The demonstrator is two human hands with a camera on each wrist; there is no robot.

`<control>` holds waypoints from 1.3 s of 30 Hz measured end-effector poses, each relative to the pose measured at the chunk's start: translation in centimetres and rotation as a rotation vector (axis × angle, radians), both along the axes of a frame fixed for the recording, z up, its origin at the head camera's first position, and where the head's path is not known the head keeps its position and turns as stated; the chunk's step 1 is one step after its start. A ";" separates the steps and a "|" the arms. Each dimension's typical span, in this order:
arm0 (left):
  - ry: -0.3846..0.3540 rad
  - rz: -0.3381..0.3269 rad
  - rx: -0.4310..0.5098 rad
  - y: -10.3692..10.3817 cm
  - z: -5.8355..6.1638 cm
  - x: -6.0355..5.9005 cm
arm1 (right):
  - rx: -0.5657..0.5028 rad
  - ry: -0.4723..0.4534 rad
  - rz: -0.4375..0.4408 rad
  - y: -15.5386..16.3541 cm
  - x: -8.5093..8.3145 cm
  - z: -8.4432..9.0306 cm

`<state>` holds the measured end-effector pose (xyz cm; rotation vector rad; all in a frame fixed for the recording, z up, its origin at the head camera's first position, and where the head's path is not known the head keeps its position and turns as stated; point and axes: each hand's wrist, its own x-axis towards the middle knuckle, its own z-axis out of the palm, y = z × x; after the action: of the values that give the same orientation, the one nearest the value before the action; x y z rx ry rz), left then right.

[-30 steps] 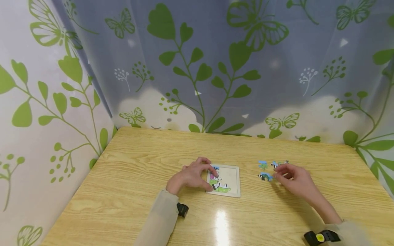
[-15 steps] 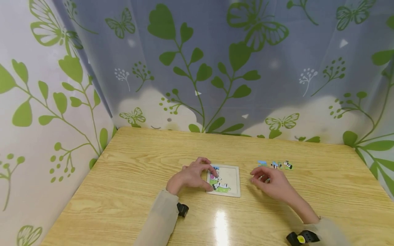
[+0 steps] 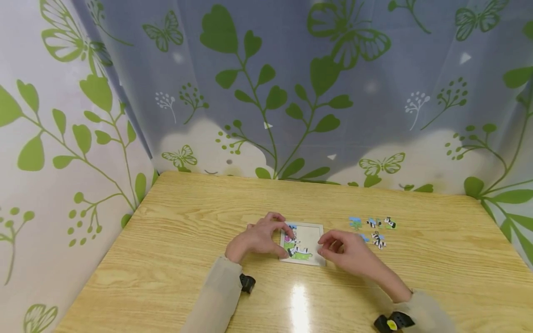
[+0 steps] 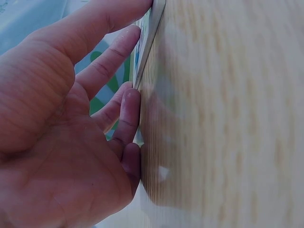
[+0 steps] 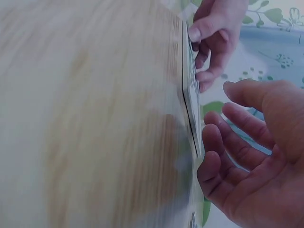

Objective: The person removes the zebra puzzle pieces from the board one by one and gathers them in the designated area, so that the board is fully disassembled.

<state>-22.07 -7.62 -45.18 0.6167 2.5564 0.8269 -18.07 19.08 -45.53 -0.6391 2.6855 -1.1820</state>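
A square puzzle tray (image 3: 312,238) lies on the wooden table (image 3: 187,222), with a few zebra and grass pieces (image 3: 296,251) fitted along its left side. My left hand (image 3: 266,237) rests at the tray's left edge, fingertips on it; the left wrist view shows the fingers (image 4: 126,109) against the tray's rim (image 4: 153,33). My right hand (image 3: 335,247) hovers at the tray's right edge with loosely curved fingers. In the right wrist view that hand (image 5: 251,156) shows no piece, beside the tray rim (image 5: 190,95).
Loose puzzle pieces lie right of the tray: a blue one (image 3: 355,223), two zebra ones (image 3: 371,223) (image 3: 389,223) in a row, and another zebra piece (image 3: 378,240) nearer me. Leaf-print curtains (image 3: 266,92) close in the table on three sides.
My right hand has moved left from the loose pieces to the tray's right edge, uncovering the pieces it hid. The left hand and tray have stayed put.
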 end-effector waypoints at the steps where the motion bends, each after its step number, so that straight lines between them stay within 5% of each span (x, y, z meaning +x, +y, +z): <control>1: 0.002 0.000 -0.003 0.0 0.0 0.0 | -0.001 0.003 0.009 -0.2 0.0 0.0; 23: 0.000 0.003 -0.022 0.1 -0.1 0.0 | 0.139 0.031 -0.003 -3.3 0.3 -0.5; 39: -0.003 0.002 -0.016 0.1 0.0 -0.1 | 0.131 0.011 -0.023 -3.6 0.3 -0.5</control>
<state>-22.13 -7.54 -45.15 0.6070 2.5585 0.8063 -17.80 15.52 -46.02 -0.5990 2.7584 -0.9994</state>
